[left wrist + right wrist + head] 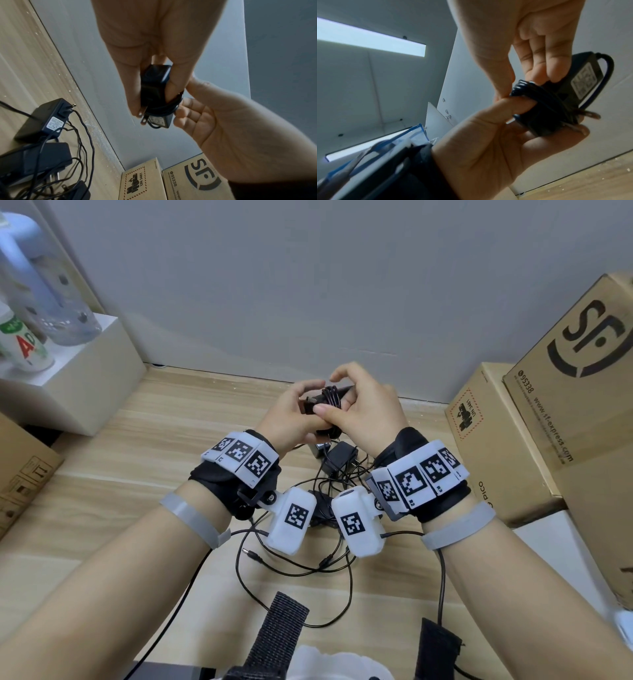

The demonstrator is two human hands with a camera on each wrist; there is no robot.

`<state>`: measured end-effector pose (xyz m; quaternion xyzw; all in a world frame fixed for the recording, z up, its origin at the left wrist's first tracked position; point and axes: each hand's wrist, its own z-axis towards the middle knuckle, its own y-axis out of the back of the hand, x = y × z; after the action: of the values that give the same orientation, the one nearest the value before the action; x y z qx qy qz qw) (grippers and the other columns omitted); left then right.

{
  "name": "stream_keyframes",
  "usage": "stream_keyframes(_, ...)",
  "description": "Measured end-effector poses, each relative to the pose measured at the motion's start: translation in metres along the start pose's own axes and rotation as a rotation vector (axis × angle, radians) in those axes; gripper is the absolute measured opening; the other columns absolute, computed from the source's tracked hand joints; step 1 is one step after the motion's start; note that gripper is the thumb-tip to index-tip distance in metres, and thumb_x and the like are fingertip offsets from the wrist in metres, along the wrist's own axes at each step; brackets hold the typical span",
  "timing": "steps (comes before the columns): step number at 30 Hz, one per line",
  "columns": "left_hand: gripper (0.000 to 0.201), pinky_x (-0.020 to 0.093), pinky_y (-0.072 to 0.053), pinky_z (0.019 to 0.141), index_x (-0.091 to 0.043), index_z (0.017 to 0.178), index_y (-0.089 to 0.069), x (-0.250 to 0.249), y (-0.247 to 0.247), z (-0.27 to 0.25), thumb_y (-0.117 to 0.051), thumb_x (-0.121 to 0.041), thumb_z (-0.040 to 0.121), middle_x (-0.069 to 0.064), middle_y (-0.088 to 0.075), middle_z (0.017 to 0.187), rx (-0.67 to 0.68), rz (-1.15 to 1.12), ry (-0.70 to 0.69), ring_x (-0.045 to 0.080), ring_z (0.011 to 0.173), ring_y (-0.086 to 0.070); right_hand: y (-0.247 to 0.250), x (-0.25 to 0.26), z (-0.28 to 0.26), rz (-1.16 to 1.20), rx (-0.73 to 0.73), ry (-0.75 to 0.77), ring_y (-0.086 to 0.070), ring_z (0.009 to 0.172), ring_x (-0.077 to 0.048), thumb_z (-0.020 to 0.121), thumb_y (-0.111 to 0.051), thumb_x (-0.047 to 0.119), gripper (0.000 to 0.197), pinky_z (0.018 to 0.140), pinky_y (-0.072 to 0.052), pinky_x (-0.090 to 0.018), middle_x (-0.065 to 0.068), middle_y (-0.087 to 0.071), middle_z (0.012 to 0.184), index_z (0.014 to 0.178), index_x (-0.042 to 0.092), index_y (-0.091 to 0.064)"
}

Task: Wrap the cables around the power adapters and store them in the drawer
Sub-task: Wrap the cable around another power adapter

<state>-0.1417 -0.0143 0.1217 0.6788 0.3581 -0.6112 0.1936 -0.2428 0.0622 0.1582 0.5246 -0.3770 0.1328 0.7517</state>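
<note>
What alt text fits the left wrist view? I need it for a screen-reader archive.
The left hand grips a black power adapter with its cable coiled around it, while the right hand pinches the coils. More unwrapped adapters and tangled cables lie on the wooden desk, beside cardboard boxes.

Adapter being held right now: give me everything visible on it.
The held adapter is a black, plastic-looking block with two metal prongs and a pale printed label. Its thin black cable is coiled several turns around the body. It is lifted above the wooden table, gripped by the left hand while the right hand pinches at the coils.
</note>
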Motion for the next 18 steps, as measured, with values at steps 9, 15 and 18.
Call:
stream_keyframes(9,0.033,0.027,-0.057,0.057,-0.013,0.091,-0.043,-0.0015,0.0023,0.0003,-0.058,0.015,0.080,0.004,-0.058,0.076,0.005,0.046,0.022,0.006,0.060,-0.063,-0.0005,-0.0008,-0.0001,-0.413,0.113,0.110,-0.056,0.101,-0.035,0.093,-0.045,0.030,0.026,0.078,-0.044,-0.037,-0.010,-0.063,0.107,0.116,0.019,-0.051)
stream_keyframes(15,0.030,0.020,-0.054,0.053,-0.006,0.109,-0.053,0.0033,0.0074,0.0004,-0.063,-0.001,0.081,0.003,-0.059,0.081,-0.023,0.136,0.073,0.009,0.068,-0.062,0.0036,-0.0054,-0.0032,-0.554,0.131,0.064,-0.043,0.079,-0.030,0.098,-0.036,0.033,0.025,0.066,-0.032,-0.035,-0.012,-0.060,0.100,0.112,0.012,-0.040)
stream_keyframes(18,0.019,0.017,-0.047,0.050,-0.011,0.101,-0.057,0.0072,0.0063,0.0001,-0.061,-0.006,0.083,0.002,-0.057,0.082,-0.012,0.160,0.090,0.014,0.074,-0.055,0.0007,-0.0095,-0.0056,-0.482,0.078,0.107,-0.045,0.097,-0.026,0.093,-0.047,0.029,0.021,0.069,-0.034,-0.033,-0.007,-0.045,0.109,0.109,0.015,-0.048)
